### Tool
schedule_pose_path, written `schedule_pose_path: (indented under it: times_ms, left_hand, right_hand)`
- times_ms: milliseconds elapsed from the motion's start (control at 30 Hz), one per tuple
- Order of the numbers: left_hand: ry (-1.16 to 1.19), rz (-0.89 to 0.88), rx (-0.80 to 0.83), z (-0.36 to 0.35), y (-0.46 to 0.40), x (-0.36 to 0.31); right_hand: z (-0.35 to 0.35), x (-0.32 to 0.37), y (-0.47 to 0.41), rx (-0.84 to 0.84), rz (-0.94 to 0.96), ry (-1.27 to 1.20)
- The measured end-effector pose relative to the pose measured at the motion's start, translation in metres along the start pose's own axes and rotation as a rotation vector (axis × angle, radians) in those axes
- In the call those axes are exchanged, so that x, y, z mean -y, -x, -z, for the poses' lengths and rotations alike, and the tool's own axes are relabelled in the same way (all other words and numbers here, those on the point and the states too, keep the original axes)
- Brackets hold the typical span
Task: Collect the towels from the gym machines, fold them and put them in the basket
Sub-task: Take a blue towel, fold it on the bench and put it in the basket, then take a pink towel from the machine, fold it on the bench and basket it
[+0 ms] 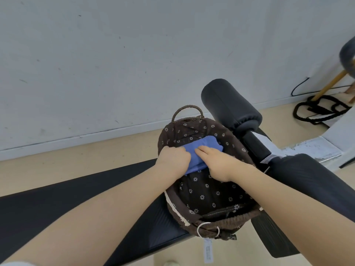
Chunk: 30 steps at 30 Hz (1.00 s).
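Observation:
A folded blue towel [206, 147] lies inside the brown basket [211, 191], which has a dark lining printed with small white flowers. The basket stands on a black gym bench [76, 204]. My left hand [173, 157] grips the towel's left edge, its fingers curled down over the cloth by the basket's left wall. My right hand [217, 163] lies flat on top of the towel with its fingers straight, pressing it down. The near part of the towel is hidden under both hands.
A black padded roller [230, 104] of the machine juts out right behind the basket. A second black pad [307, 189] lies at the right. Black cords [318, 110] and wooden stool legs [330, 85] sit on the floor at the far right, by the white wall.

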<state>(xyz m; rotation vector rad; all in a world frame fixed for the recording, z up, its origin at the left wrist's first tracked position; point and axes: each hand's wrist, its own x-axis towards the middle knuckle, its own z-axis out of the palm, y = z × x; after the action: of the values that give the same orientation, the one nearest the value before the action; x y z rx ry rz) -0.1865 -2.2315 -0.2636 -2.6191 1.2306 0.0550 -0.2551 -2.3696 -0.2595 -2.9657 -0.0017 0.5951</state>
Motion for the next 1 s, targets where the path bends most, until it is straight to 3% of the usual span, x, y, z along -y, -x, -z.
schedule_pose_path:
  times_ms: [100, 200, 267, 400, 500, 633, 733, 1000]
  left_hand:
    - [-0.06, -0.015, 0.086, 0.002, 0.002, 0.0]
    - [-0.034, -0.022, 0.164, 0.011, 0.013, 0.009]
    - [0.116, -0.02, 0.145, 0.015, 0.03, 0.022]
    - [0.319, -0.016, -0.165, 0.016, 0.09, 0.061]
    - [0.411, 0.125, -0.218, 0.014, 0.15, 0.086]
    - [0.444, 0.373, -0.077, 0.0, 0.237, 0.121]
    - [0.46, 0.548, 0.004, -0.021, 0.3, 0.147]
    - [0.636, 0.919, -0.109, -0.095, 0.453, 0.222]
  right_hand:
    - [-0.003, 0.003, 0.012, 0.124, -0.035, -0.202]
    - [0.011, 0.011, 0.014, 0.147, -0.113, -0.192]
    - [0.027, 0.024, 0.012, 0.037, -0.151, -0.13]
    - [0.05, 0.078, 0.021, -0.287, -0.097, -0.119]
    - [0.058, 0.14, 0.029, -0.395, 0.06, -0.101]
    - [0.055, 0.226, 0.03, -0.405, 0.283, -0.113]
    - [0.039, 0.291, 0.03, -0.37, 0.403, -0.08]
    - [-0.009, 0.46, 0.009, -0.219, 0.599, 0.043]
